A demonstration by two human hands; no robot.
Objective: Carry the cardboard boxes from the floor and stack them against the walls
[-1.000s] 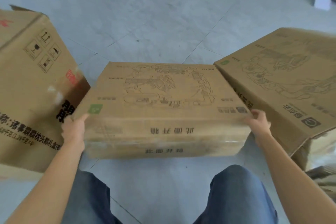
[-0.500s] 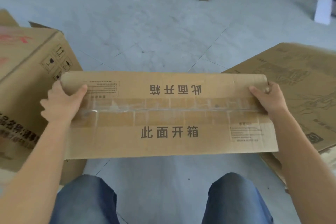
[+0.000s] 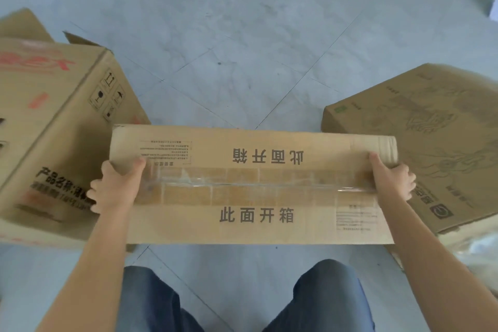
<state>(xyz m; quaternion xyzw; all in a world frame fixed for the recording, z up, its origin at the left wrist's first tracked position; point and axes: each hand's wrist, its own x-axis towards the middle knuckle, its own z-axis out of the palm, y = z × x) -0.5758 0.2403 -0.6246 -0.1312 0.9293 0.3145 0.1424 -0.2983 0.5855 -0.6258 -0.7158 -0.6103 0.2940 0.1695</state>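
The job looks barely begun. At the left a large cardboard box (image 3: pixel 54 121) with red print sits on the floor (image 3: pixel 242 35), not yet moved. In the middle, one flat box (image 3: pixel 253 186) is off the floor, held above the person's knees. The left hand (image 3: pixel 116 188) grips its left end, with the thumb on the taped face and the fingers curled round the edge. The right hand (image 3: pixel 390 180) clamps the right end the same way. At the right another flat box (image 3: pixel 420 143) lies low and waits its turn. No wall is in view, so the carrying and stacking are all still to do.

The held box's long axis runs left to right across the body. Its narrow taped seam face is turned up toward the camera, and the near line of print reads upright.
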